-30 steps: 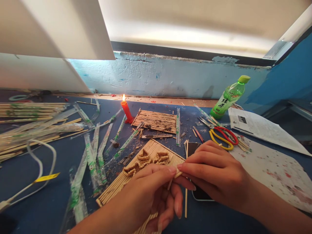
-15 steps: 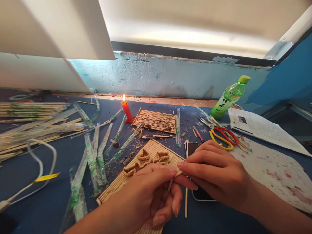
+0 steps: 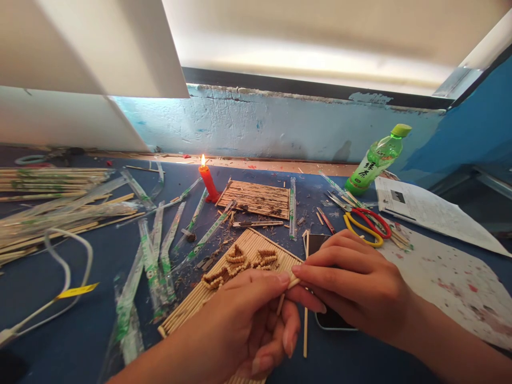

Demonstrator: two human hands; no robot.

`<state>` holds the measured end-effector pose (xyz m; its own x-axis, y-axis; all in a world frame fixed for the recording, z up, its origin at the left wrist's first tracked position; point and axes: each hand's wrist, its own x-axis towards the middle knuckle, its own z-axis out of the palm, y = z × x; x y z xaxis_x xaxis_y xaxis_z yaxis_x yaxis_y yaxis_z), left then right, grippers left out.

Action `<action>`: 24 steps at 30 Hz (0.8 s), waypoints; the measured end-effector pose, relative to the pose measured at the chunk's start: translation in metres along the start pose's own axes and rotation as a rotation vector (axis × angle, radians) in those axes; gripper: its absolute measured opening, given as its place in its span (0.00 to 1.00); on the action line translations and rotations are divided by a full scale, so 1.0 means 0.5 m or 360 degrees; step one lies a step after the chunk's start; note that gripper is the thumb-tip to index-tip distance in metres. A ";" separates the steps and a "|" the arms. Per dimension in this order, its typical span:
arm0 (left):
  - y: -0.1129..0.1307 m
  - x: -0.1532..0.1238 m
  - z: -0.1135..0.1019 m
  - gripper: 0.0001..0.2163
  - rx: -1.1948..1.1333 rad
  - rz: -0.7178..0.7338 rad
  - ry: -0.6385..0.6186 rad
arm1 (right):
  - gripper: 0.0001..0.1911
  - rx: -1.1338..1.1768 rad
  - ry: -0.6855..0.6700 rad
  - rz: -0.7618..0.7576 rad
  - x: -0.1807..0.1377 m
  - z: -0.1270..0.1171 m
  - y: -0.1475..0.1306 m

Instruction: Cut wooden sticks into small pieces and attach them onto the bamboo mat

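Note:
My left hand [image 3: 256, 309] and my right hand [image 3: 352, 288] meet over the near part of the table. Between their thumbs and fingers they pinch short wooden sticks [image 3: 293, 281], mostly covered by the fingertips. Beneath my left hand lies a panel of wooden sticks [image 3: 192, 309] laid side by side, with small stacked stick shapes [image 3: 236, 256] on top. A long thin stick [image 3: 306, 333] rests upright in view just beyond the fingertips. Under my right hand, a dark phone [image 3: 334, 318] is partly hidden.
A lit red candle [image 3: 208, 181] stands behind, beside a second stick panel [image 3: 256, 198] and a utility knife [image 3: 258, 224]. Plastic wrappers [image 3: 152, 266] and stick bundles [image 3: 48, 184] lie left. Scissors [image 3: 368, 224], a green bottle [image 3: 376, 160] and paper [image 3: 432, 213] lie right.
Both hands stay almost in place. The fingertips shift very slightly around the short sticks; everything else looks the same.

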<state>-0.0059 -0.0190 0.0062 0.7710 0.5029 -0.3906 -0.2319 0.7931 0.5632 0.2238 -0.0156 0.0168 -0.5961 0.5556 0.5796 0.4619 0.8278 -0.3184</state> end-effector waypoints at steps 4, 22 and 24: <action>0.000 0.003 -0.002 0.20 0.0086 0.0027 0.0009 | 0.12 -0.0018 -0.0009 0.0007 -0.002 -0.001 0.002; -0.018 -0.004 0.027 0.19 0.0774 0.0138 0.0308 | 0.10 0.0017 -0.0101 0.0043 -0.001 -0.012 -0.003; -0.017 -0.004 0.027 0.18 0.0728 0.0126 0.0313 | 0.09 0.0019 -0.0116 0.0042 0.000 -0.012 -0.004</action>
<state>0.0025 -0.0314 0.0122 0.6251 0.6454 -0.4389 0.0326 0.5402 0.8409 0.2266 -0.0176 0.0220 -0.6301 0.5811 0.5150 0.4706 0.8134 -0.3420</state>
